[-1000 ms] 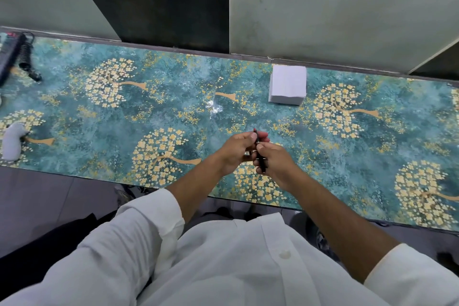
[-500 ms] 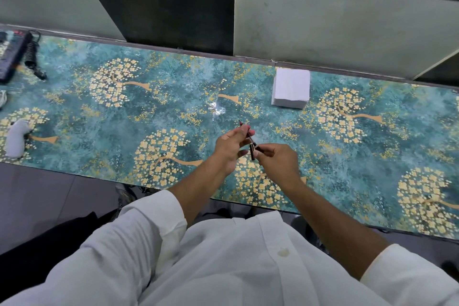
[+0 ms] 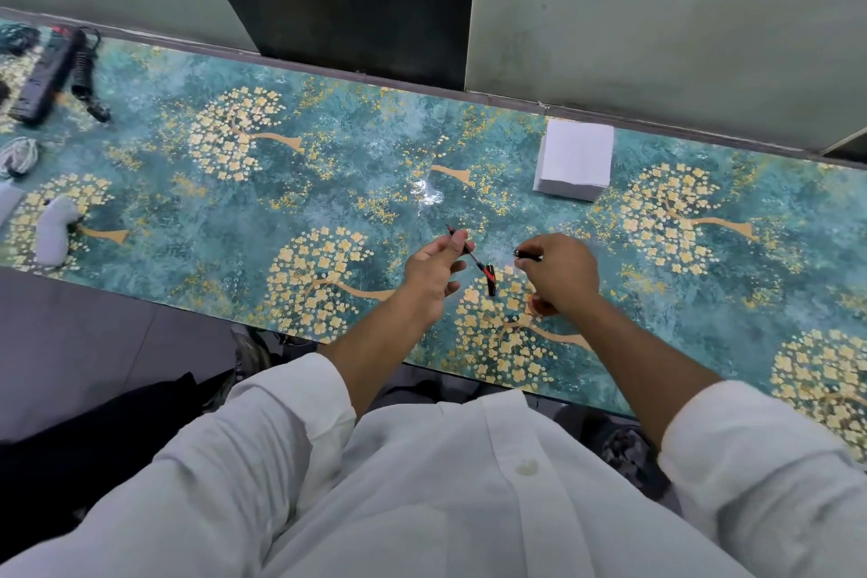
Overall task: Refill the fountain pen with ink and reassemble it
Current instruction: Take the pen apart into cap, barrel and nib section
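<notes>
My left hand [image 3: 434, 270] pinches a thin dark pen part [image 3: 470, 254] with red marks, slanting from upper left to lower right above the table. At its lower end is a short black piece with a gold band [image 3: 490, 281]; I cannot tell whether the two are joined or the piece lies on the table. My right hand [image 3: 560, 275], a little to the right and apart from the left, grips another black pen part [image 3: 526, 255] whose tip pokes out to the left. A small reddish-brown thing [image 3: 540, 306] shows under the right palm, mostly hidden.
The table [image 3: 328, 183] has a teal cover with gold trees. A white stack of tissues [image 3: 574, 164] sits at the back right. A black power strip [image 3: 42, 82], coiled cable [image 3: 84, 70] and a grey toy [image 3: 56, 232] lie far left. The near edge runs just below my hands.
My hands, close together on the pen before, have pulled apart. The pen is now in separate parts, one in each hand, and the right hand has moved right.
</notes>
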